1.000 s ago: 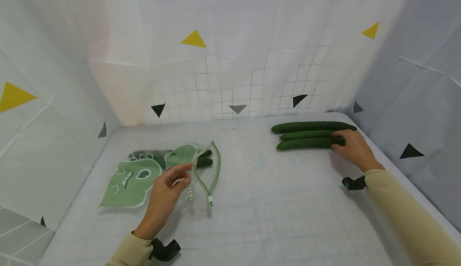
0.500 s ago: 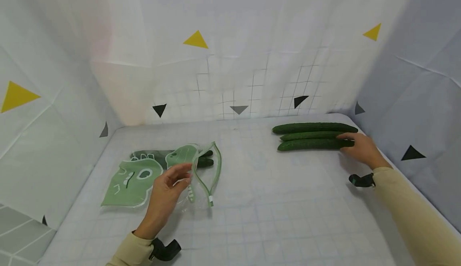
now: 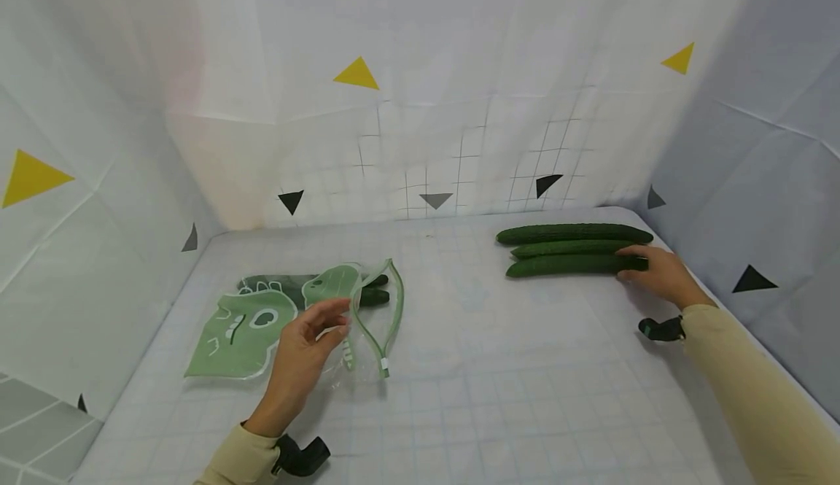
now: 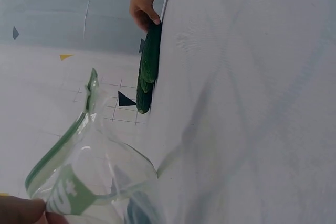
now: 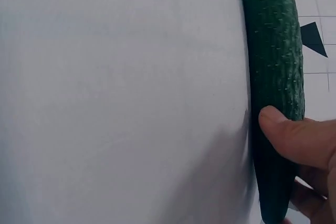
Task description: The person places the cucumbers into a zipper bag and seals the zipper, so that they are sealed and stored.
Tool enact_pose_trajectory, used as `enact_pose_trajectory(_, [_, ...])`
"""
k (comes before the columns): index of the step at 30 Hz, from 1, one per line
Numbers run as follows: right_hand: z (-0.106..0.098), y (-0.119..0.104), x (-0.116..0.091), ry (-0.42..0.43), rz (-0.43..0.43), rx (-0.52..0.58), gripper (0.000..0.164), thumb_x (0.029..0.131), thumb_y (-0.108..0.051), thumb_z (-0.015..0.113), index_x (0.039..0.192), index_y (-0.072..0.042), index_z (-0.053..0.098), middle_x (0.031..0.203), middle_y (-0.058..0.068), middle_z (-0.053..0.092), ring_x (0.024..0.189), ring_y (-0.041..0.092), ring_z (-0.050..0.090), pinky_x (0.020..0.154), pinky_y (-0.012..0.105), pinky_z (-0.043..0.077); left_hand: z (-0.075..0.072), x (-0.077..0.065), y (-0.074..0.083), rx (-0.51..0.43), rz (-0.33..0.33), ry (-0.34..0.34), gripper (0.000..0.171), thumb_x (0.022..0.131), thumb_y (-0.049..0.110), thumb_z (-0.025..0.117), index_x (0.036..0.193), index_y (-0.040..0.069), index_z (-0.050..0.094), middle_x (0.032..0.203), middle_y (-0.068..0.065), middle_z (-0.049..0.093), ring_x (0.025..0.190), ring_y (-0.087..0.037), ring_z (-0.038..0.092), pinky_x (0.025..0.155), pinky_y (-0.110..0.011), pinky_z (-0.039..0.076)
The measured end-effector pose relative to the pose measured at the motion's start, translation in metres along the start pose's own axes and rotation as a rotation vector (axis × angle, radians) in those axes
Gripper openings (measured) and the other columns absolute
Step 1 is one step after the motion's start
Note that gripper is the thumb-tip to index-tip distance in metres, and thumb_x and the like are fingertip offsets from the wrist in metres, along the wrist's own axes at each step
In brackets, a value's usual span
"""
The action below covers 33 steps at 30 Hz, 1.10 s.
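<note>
My left hand pinches the near edge of the mouth of a clear zip bag with a green cartoon print, lying at the left of the table. Two cucumber ends show at its open mouth; the rest of them lies behind the printed film. The left wrist view shows the bag's film spread open. At the right, three cucumbers lie side by side. My right hand grips the nearest cucumber near its right end, thumb on its near side. The middle cucumber and far cucumber lie behind it.
A white cloth covers the table, with white sheet walls at the back and both sides. The right sheet wall stands close beyond my right hand. Black wrist mounts stick out from both cuffs.
My right hand has slid right along the nearest cucumber toward its right end, uncovering more of it. The left hand and the bag have stayed in place.
</note>
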State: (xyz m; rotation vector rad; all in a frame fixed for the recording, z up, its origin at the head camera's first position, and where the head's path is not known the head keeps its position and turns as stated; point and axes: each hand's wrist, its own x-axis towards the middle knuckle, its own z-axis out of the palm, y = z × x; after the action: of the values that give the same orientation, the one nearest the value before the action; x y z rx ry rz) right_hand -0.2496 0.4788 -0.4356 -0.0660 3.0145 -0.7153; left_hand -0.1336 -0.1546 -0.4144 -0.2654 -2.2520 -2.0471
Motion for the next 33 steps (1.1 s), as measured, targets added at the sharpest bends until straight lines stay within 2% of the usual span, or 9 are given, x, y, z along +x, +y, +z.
enact_pose_trajectory(7, [-0.001, 0.002, -0.004, -0.007, -0.037, -0.009, 0.057, 0.097, -0.021, 0.076, 0.140, 0.010, 0.056, 0.145, 0.044, 0.040, 0.135, 0.066, 0.029, 0.104, 0.078, 0.027, -0.001, 0.001, -0.002, 0.002, 0.003, -0.009, 0.039, 0.097, -0.007, 0.069, 0.134, 0.007, 0.069, 0.128, -0.012, 0.067, 0.114, -0.029, 0.063, 0.092, -0.028, 0.053])
enact_pose_trajectory(11, [-0.002, 0.003, -0.005, -0.014, -0.054, -0.026, 0.056, 0.099, -0.025, 0.075, 0.140, 0.009, 0.057, 0.143, 0.044, 0.043, 0.132, 0.065, 0.034, 0.103, 0.077, 0.031, -0.001, 0.001, -0.001, -0.003, -0.004, -0.004, 0.039, 0.097, -0.006, 0.070, 0.134, 0.007, 0.069, 0.128, -0.012, 0.067, 0.114, -0.029, 0.063, 0.091, -0.028, 0.053])
enact_pose_trajectory(15, [0.000, 0.004, -0.011, 0.024, -0.066, -0.031, 0.057, 0.100, -0.029, 0.074, 0.141, 0.007, 0.058, 0.140, 0.045, 0.045, 0.128, 0.065, 0.039, 0.099, 0.076, 0.035, -0.002, 0.001, -0.002, 0.005, -0.003, -0.009, 0.040, 0.097, -0.006, 0.069, 0.134, 0.007, 0.069, 0.128, -0.013, 0.067, 0.114, -0.030, 0.063, 0.092, -0.028, 0.053])
enact_pose_trajectory(17, [0.002, 0.005, -0.015, 0.057, -0.081, -0.028, 0.056, 0.099, -0.028, 0.074, 0.140, 0.007, 0.059, 0.138, 0.045, 0.048, 0.109, 0.061, 0.051, 0.091, 0.071, 0.042, -0.001, 0.002, -0.002, 0.006, -0.001, -0.011, 0.040, 0.097, -0.007, 0.069, 0.134, 0.007, 0.069, 0.128, -0.013, 0.067, 0.114, -0.030, 0.063, 0.091, -0.028, 0.053])
enact_pose_trajectory(20, [0.005, 0.003, -0.019, 0.112, -0.115, -0.039, 0.053, 0.098, -0.027, 0.076, 0.137, 0.006, 0.063, 0.132, 0.043, 0.054, 0.090, 0.045, 0.057, 0.080, 0.058, 0.046, -0.001, 0.002, -0.003, 0.007, 0.004, -0.007, 0.040, 0.097, -0.008, 0.068, 0.133, 0.007, 0.069, 0.127, -0.013, 0.068, 0.114, -0.031, 0.063, 0.090, -0.028, 0.054])
enact_pose_trajectory(22, [0.007, 0.002, -0.021, 0.131, -0.125, -0.035, 0.053, 0.098, -0.028, 0.077, 0.136, 0.006, 0.064, 0.131, 0.041, 0.056, 0.082, 0.036, 0.054, 0.074, 0.052, 0.043, 0.000, 0.003, -0.003, 0.005, 0.005, -0.003, 0.040, 0.096, -0.008, 0.068, 0.133, 0.007, 0.069, 0.127, -0.012, 0.068, 0.113, -0.030, 0.064, 0.090, -0.028, 0.054])
enact_pose_trajectory(27, [0.010, -0.002, -0.024, 0.147, -0.111, -0.036, 0.054, 0.099, -0.031, 0.075, 0.137, 0.005, 0.063, 0.132, 0.041, 0.055, 0.093, 0.039, 0.056, 0.076, 0.054, 0.045, 0.001, 0.003, -0.003, 0.005, 0.001, -0.003, 0.040, 0.097, -0.008, 0.068, 0.133, 0.008, 0.069, 0.127, -0.012, 0.069, 0.113, -0.029, 0.064, 0.090, -0.028, 0.054])
enact_pose_trajectory(30, [0.010, -0.007, -0.025, 0.166, -0.110, -0.038, 0.051, 0.099, -0.028, 0.076, 0.136, 0.005, 0.064, 0.121, 0.039, 0.061, 0.075, 0.035, 0.054, 0.069, 0.049, 0.044, 0.001, 0.002, -0.003, 0.001, -0.005, -0.005, 0.040, 0.096, -0.008, 0.069, 0.134, 0.007, 0.069, 0.128, -0.013, 0.068, 0.113, -0.029, 0.064, 0.090, -0.027, 0.054])
enact_pose_trajectory(33, [0.011, -0.012, -0.025, 0.189, -0.120, -0.030, 0.048, 0.099, -0.026, 0.075, 0.135, 0.004, 0.065, 0.106, 0.035, 0.064, 0.058, 0.023, 0.038, 0.062, 0.041, 0.039, -0.001, 0.003, -0.002, 0.010, 0.000, -0.008, 0.041, 0.096, -0.009, 0.068, 0.134, 0.007, 0.069, 0.128, -0.013, 0.067, 0.114, -0.029, 0.064, 0.090, -0.027, 0.054])
